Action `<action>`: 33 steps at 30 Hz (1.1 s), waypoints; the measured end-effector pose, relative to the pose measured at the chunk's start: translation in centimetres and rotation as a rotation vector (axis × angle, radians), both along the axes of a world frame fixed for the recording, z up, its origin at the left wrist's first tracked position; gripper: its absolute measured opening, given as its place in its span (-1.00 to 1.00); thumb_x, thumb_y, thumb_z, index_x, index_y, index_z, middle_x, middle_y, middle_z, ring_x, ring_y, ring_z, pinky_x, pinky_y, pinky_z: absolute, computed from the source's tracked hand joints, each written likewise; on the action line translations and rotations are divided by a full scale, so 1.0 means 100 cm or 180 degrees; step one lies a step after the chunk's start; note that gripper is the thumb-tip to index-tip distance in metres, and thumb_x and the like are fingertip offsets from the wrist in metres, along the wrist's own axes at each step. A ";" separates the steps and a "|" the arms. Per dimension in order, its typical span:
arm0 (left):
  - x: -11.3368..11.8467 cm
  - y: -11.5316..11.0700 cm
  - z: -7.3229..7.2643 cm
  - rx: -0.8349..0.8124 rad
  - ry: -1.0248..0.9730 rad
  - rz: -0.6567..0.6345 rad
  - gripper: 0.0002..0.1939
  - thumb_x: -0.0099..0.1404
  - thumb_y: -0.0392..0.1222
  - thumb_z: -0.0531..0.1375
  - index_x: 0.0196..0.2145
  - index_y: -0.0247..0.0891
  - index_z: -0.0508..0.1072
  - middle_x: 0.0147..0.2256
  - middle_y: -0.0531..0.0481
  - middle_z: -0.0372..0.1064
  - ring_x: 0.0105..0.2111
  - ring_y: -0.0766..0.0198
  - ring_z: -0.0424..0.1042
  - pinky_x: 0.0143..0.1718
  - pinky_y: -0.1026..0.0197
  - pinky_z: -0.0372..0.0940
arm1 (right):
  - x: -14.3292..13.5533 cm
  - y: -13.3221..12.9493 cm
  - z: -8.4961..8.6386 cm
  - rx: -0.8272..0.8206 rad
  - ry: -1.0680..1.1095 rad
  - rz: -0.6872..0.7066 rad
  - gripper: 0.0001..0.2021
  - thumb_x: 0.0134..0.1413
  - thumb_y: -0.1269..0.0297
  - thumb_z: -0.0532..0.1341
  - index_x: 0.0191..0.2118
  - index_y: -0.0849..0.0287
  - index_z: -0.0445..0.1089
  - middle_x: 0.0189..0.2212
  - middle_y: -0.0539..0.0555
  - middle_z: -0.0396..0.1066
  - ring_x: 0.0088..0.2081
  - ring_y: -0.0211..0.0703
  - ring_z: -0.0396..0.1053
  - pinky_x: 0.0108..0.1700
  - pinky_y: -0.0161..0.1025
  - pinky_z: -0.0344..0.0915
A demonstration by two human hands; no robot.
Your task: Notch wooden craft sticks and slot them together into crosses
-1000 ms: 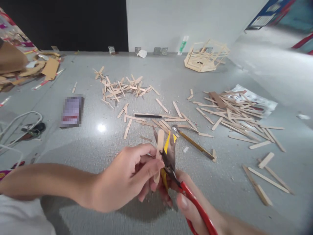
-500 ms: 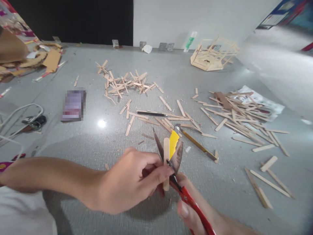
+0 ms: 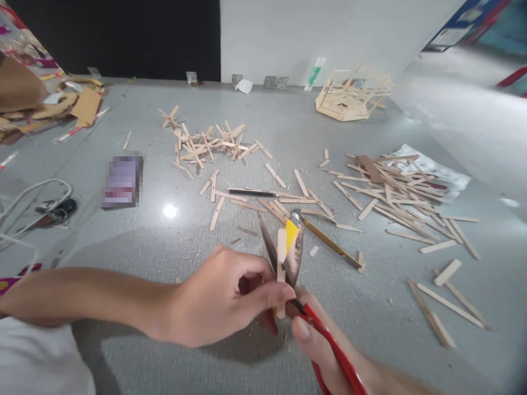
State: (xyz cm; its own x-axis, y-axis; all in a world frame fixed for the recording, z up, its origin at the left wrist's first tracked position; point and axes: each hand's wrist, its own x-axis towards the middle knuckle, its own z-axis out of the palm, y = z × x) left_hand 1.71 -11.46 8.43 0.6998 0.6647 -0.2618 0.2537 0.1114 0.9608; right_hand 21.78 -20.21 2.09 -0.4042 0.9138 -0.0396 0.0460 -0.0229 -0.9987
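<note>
My left hand (image 3: pixel 234 296) pinches a wooden popsicle stick (image 3: pixel 281 247) upright between thumb and fingers. My right hand (image 3: pixel 325 340) is wrapped round the red handles of a pair of scissors (image 3: pixel 335 343). The scissor blades are spread apart, and the stick stands between them, close to the pivot. A yellow utility knife (image 3: pixel 291 233) lies on the table behind the blades, partly covered by them. The tips of my left fingers are hidden behind the stick and blades.
Loose sticks (image 3: pixel 403 203) lie piled on a white packet at right; another heap (image 3: pixel 206 142) lies farther back. Nearby are a black pen (image 3: pixel 253 192) and a brownish-yellow tool (image 3: pixel 329 241). A stick frame (image 3: pixel 349 99) stands at the back; a blurred-out box-like item (image 3: pixel 122 181) is at left.
The view has shifted slightly. My right hand has moved a little left with the scissors, and the blades now cover more of the yellow knife. The left hand keeps its pinch on the stick.
</note>
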 end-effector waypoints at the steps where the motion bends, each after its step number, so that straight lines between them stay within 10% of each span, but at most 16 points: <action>1: 0.001 0.003 -0.001 -0.0112 -0.0036 0.0080 -0.65 0.33 -0.04 0.34 -0.48 -0.29 0.39 -0.58 0.15 0.27 -0.58 0.45 0.18 -0.56 0.40 0.06 | -0.001 0.001 0.001 -0.0055 0.0034 -0.0015 -0.63 0.46 -0.06 0.04 0.13 0.04 0.34 -0.24 0.07 0.26 -0.22 -0.09 0.25 -0.07 -0.14 0.34; 8: 0.003 0.035 -0.010 -0.1002 -0.1283 0.0074 -0.41 0.11 -0.23 0.51 0.05 -0.25 0.42 -0.21 -0.03 0.48 -0.21 0.30 0.49 -0.14 0.28 0.38 | 0.002 -0.001 0.002 -0.0709 0.0758 0.0268 -0.42 0.35 -0.26 0.05 0.27 0.00 0.23 -0.05 0.17 0.30 -0.23 -0.09 0.27 -0.12 -0.09 0.31; 27: 0.002 0.034 -0.018 -0.0998 -0.1543 0.0045 -0.71 0.16 -0.40 0.47 -0.19 -0.31 0.53 -0.36 0.02 0.58 -0.31 0.31 0.61 -0.21 0.32 0.48 | -0.001 -0.003 0.014 -0.0854 0.0766 0.0480 -0.45 0.30 -0.31 0.09 0.09 0.07 0.29 -0.24 0.11 0.25 -0.26 -0.10 0.20 -0.23 -0.16 0.25; 33: 0.003 0.037 -0.017 -0.1104 -0.1265 0.0012 -0.66 0.20 -0.13 0.49 -0.13 -0.30 0.55 -0.30 -0.04 0.59 -0.26 0.22 0.62 -0.16 0.21 0.50 | -0.008 -0.009 0.004 -0.0647 0.0813 0.0062 -0.47 0.30 -0.29 0.10 0.02 0.10 0.34 -0.34 0.06 0.23 -0.37 -0.16 0.15 -0.33 -0.20 0.21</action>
